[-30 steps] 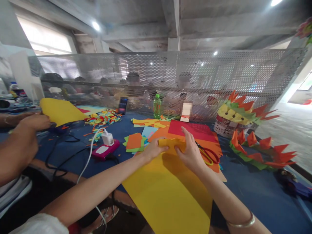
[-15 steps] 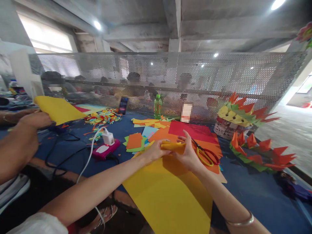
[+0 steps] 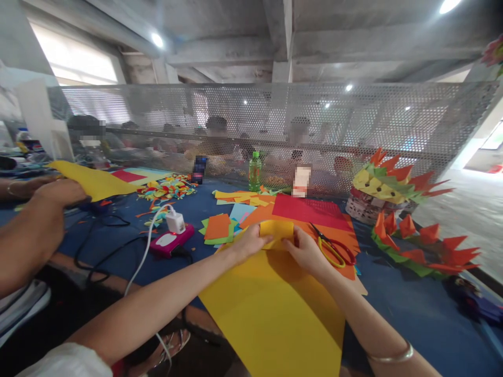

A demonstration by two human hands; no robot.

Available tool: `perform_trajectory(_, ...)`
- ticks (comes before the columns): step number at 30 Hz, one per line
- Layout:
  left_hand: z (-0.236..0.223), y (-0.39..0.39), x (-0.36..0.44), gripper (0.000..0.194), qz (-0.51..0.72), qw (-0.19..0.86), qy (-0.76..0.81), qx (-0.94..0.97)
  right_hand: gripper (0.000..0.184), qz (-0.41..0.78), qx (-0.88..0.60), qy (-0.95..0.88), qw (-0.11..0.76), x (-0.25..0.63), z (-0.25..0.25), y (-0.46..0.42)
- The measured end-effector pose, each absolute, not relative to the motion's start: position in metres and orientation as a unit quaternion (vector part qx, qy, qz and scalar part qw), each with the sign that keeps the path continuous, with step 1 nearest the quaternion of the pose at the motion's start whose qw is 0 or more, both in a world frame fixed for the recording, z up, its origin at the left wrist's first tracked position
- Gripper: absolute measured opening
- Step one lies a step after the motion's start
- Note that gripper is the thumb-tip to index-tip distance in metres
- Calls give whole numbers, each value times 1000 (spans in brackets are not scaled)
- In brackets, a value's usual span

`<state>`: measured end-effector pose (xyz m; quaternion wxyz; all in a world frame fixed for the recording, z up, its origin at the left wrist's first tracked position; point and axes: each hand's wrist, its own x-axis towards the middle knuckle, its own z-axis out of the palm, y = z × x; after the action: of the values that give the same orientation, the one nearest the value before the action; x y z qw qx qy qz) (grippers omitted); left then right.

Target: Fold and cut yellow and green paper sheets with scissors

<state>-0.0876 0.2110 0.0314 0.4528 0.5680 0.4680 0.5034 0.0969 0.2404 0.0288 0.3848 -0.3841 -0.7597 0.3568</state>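
Note:
A small folded piece of yellow paper (image 3: 277, 230) is held up between both hands. My left hand (image 3: 253, 240) grips its left end, thumb pressed on the front. At the right end, my right hand (image 3: 304, 246) pinches it the same way. Beneath my hands a large yellow sheet (image 3: 275, 314) slopes over the table's near edge. Scissors (image 3: 334, 248) with yellow and red handles lie open just right of my right hand, on orange paper (image 3: 348, 270). Behind them is a red sheet (image 3: 310, 209).
Cut orange and green cards (image 3: 217, 229) lie left of my hands. A pink power strip (image 3: 172, 242) carries a white charger and cable. Spiky paper crowns (image 3: 420, 246) stand at right. A green bottle (image 3: 254, 173) stands before the mesh screen. At left, another person's hands (image 3: 63, 196) hold yellow paper.
The folded yellow paper has turned so its flat face shows. My right fingers, raised and spread before, have closed on its right end. The other person's yellow sheet has shifted slightly.

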Motion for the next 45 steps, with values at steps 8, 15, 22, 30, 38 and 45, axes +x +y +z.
perform_trajectory(8,35,213,-93,21,456,432,507,590,25,340,-450,-700,438,109,30,256)
perform_trajectory(15,49,221,-119,13,432,258,556,661,30,337,-496,-645,473,120,33,266)
perform_trajectory(22,59,211,-146,34,303,201,574,734,32,300,-518,-692,404,113,31,269)
perform_trajectory(30,64,208,-152,45,243,226,588,737,45,171,-516,-763,350,114,32,256)
perform_trajectory(38,86,198,-150,29,317,406,515,685,46,181,-463,-820,282,113,56,235)
perform_trajectory(45,75,201,-140,38,427,476,495,588,19,166,-436,-862,198,132,83,233)
